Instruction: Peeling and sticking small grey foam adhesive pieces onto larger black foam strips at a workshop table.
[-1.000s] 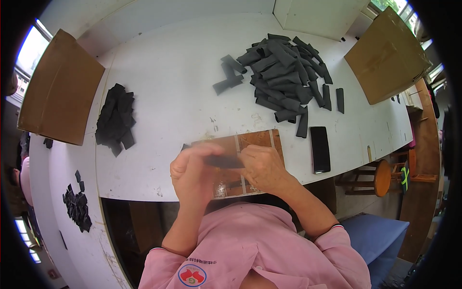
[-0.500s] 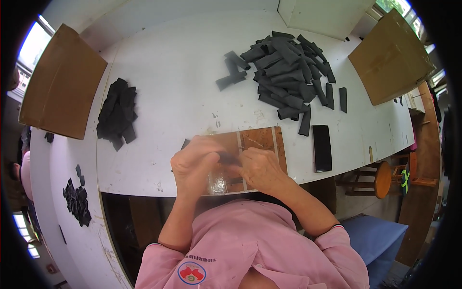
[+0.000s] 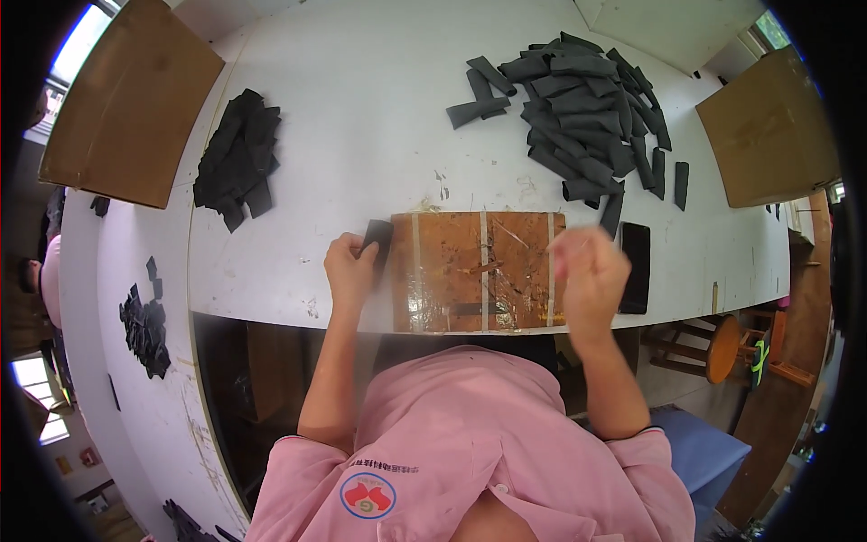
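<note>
My left hand (image 3: 350, 271) pinches a flat dark grey strip of soft material (image 3: 378, 240) at the left edge of a brown board (image 3: 442, 271). The board lies at the table's front edge, with pale strips across it and clear tape over part of it. My right hand (image 3: 591, 271) is raised over the board's right edge, beside a black phone (image 3: 636, 262). Its fingers look curled, but motion smears them, and whether they hold anything is unclear. A heap of rolled dark grey tubes (image 3: 587, 117) lies at the far right. Flat dark grey pieces (image 3: 237, 163) form a pile at left.
Cardboard boxes stand at the left (image 3: 131, 104) and right (image 3: 768, 131) of the white table (image 3: 361, 117). Small black scraps (image 3: 144, 334) lie on a side surface at left. A wooden stool (image 3: 721, 348) and a blue cloth-like thing (image 3: 700, 452) are at lower right.
My hands, together over the board before, have parted: the left is at the board's left edge with a strip, the right at its right edge. The whole view has shifted.
</note>
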A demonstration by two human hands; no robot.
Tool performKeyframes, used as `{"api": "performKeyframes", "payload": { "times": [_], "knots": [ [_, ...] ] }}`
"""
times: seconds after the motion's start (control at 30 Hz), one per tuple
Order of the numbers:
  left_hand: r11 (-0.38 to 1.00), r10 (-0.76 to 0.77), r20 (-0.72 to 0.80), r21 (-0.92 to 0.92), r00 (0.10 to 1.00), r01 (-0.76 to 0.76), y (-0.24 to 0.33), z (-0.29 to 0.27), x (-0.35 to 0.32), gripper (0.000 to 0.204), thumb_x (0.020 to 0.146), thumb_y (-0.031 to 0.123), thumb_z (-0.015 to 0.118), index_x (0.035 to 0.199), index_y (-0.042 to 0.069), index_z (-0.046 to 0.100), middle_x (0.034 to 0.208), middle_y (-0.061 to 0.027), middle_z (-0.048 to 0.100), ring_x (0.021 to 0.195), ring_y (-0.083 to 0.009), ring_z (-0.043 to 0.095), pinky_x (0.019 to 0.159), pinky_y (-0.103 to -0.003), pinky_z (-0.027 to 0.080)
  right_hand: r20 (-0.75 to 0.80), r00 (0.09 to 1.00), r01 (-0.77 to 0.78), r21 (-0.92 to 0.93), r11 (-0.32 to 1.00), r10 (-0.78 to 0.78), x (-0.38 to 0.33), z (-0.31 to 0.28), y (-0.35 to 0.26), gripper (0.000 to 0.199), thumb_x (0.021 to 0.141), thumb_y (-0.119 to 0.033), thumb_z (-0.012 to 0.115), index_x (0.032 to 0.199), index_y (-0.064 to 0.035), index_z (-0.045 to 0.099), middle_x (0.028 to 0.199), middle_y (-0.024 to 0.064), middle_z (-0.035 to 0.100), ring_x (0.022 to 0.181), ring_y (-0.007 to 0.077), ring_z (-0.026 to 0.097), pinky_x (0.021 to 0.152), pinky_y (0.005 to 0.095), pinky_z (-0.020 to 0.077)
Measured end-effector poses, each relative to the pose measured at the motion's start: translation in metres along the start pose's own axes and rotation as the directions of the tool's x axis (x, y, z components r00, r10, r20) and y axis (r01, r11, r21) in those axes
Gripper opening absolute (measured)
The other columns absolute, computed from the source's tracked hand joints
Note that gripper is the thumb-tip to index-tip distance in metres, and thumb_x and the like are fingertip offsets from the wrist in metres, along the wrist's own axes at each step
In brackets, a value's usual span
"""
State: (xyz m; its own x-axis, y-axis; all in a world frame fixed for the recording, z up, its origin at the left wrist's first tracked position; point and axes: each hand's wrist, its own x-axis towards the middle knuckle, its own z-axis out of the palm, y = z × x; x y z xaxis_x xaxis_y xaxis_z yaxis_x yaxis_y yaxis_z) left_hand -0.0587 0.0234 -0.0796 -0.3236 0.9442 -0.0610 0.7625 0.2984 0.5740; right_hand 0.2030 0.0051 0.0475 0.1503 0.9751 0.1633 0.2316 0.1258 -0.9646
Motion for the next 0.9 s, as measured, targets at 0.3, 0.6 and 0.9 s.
{"api": "performKeyframes", "payload": {
  "times": [0.3, 0.6, 0.9],
  "knots": [
    [-0.333, 0.277, 0.612, -0.662, 0.740, 0.672, 0.086, -0.035, -0.064, 0.022, 0.080, 0.000, 0.051, 0.102, -0.005, 0.050, 0.096, -0.0157, 0.058, 0.081, -0.0226, 0.058, 0.071, -0.030, 0.048, 0.286, 0.957, -0.087, 0.098, 0.991, 0.056, -0.068, 0.053, 0.020, 0.041, 0.075, -0.025, 0.066, 0.105, -0.0012, 0.050, 0.081, 0.0069, 0.053, 0.067, 0.0132, 0.051, 0.059, 0.0253, 0.0433],
    [-0.185, 0.198, 0.725, -0.633, 0.660, 0.751, 0.101, -0.031, -0.098, 0.030, 0.077, 0.011, 0.058, 0.105, 0.004, 0.049, 0.095, -0.0079, 0.056, 0.086, -0.0185, 0.054, 0.076, -0.032, 0.042, 0.014, 1.000, -0.027, 0.100, 0.995, 0.025, -0.058, 0.051, 0.018, 0.009, 0.073, -0.006, 0.064, 0.078, 0.0005, 0.062, 0.071, 0.0061, 0.052, 0.060, 0.0159, 0.052, 0.054, 0.0252, 0.0417],
    [0.175, 0.121, 0.917, -0.397, 0.381, 0.901, 0.094, -0.041, -0.133, 0.015, 0.080, 0.012, 0.054, 0.092, 0.002, 0.054, 0.080, -0.0061, 0.057, 0.068, -0.0139, 0.053, 0.061, -0.024, 0.041, -0.028, 0.952, 0.287, -0.273, 0.918, -0.306, -0.048, 0.036, 0.021, 0.016, 0.067, -0.007, 0.070, 0.067, 0.0015, 0.056, 0.065, 0.0055, 0.047, 0.050, 0.0123, 0.044, 0.041, 0.0250, 0.0333]
  ]
}}
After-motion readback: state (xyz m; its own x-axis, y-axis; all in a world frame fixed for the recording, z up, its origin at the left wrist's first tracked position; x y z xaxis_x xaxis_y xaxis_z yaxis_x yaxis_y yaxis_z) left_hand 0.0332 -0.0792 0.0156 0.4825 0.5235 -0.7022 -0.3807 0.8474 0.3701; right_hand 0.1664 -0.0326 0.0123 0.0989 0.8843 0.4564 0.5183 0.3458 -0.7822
